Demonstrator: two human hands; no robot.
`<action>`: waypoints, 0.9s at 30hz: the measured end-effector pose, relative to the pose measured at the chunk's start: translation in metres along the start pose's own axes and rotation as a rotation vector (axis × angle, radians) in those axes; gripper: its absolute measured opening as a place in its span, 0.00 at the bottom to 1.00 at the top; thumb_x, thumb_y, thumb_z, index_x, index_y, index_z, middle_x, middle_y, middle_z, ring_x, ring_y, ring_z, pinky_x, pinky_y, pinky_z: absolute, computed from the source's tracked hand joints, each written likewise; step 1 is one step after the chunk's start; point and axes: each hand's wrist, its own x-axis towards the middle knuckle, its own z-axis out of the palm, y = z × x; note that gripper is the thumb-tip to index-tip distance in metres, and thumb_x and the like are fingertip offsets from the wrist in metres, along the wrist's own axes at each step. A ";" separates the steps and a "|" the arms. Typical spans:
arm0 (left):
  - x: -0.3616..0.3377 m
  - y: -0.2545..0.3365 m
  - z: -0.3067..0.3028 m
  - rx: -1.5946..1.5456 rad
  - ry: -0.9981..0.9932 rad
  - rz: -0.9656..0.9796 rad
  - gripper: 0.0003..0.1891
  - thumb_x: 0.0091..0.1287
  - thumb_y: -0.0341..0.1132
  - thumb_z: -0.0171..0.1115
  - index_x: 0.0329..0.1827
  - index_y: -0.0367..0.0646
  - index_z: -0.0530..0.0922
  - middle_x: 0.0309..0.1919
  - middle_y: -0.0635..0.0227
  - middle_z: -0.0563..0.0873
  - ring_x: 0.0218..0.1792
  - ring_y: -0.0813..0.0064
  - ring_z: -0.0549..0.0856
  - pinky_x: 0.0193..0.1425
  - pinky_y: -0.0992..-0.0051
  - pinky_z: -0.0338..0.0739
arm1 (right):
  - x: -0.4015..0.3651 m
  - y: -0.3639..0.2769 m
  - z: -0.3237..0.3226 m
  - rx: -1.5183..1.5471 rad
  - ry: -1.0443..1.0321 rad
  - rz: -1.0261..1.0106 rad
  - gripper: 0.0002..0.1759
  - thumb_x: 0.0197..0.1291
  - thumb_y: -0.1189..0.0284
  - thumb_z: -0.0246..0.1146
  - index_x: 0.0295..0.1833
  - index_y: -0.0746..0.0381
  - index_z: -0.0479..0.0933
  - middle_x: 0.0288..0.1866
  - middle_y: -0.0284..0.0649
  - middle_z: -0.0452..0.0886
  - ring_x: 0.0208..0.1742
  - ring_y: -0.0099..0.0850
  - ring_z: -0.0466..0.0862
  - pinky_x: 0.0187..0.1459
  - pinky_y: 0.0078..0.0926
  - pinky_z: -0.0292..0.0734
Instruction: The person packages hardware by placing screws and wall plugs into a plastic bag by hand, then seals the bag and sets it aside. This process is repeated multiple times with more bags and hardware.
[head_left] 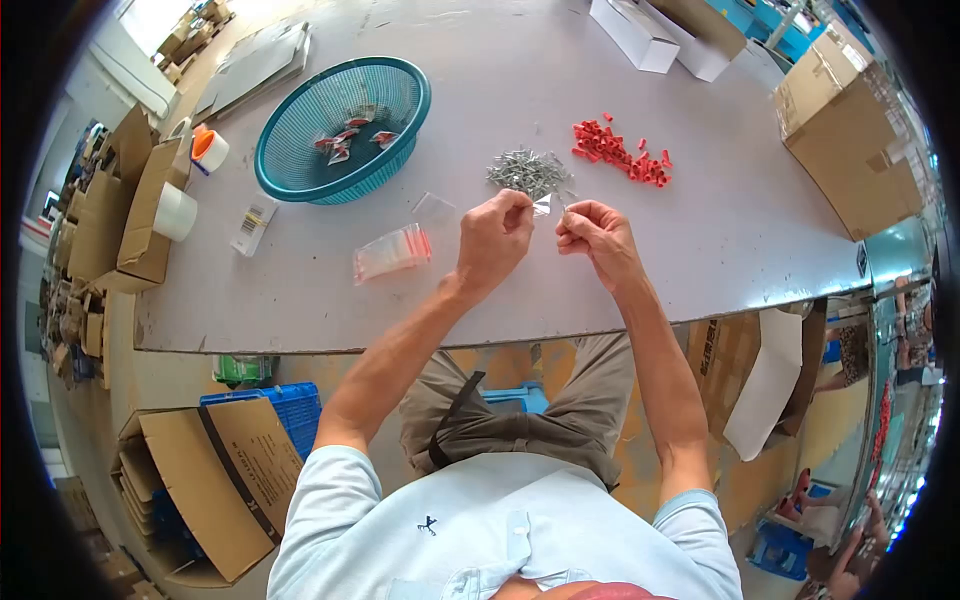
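My left hand (497, 238) is closed in a pinch on a small shiny plastic bag (542, 206), of which only a corner shows. Close beside it, my right hand (598, 240) is pinched too, and a thin metal screw (564, 198) seems to stick out from its fingertips. Just beyond both hands lies a heap of silver screws (528, 172). Red plastic pieces (622, 153) are spread to the right of that heap. A stack of clear zip bags with red edges (392, 253) lies left of my left hand, near a single clear bag (433, 206).
A teal basket (275, 160) with several small filled packets stands at the left. Tape rolls (176, 212), a barcode-labelled packet (252, 224) and an open carton (150, 215) are farther left. A cardboard box (850, 135) stands at right, white boxes (635, 35) at the back.
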 end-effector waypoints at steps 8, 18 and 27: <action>0.000 -0.010 -0.002 0.075 0.055 0.158 0.05 0.64 0.23 0.70 0.41 0.40 0.83 0.32 0.61 0.90 0.31 0.66 0.91 0.36 0.70 0.85 | -0.008 0.009 0.026 -0.068 0.010 0.082 0.08 0.70 0.73 0.69 0.46 0.68 0.83 0.37 0.43 0.89 0.34 0.27 0.90 0.38 0.26 0.92; -0.004 -0.012 -0.001 0.198 -0.020 0.342 0.06 0.66 0.24 0.70 0.43 0.40 0.84 0.37 0.61 0.91 0.32 0.66 0.92 0.36 0.70 0.88 | -0.003 0.009 0.026 -0.033 0.032 0.115 0.07 0.70 0.74 0.69 0.46 0.68 0.83 0.37 0.42 0.89 0.34 0.25 0.90 0.38 0.23 0.92; -0.006 -0.007 0.000 0.035 -0.097 0.130 0.05 0.65 0.23 0.69 0.42 0.38 0.84 0.34 0.60 0.91 0.32 0.69 0.92 0.36 0.72 0.87 | -0.004 0.004 0.024 -0.025 0.060 0.116 0.10 0.69 0.74 0.71 0.49 0.69 0.83 0.39 0.42 0.89 0.36 0.25 0.91 0.40 0.22 0.92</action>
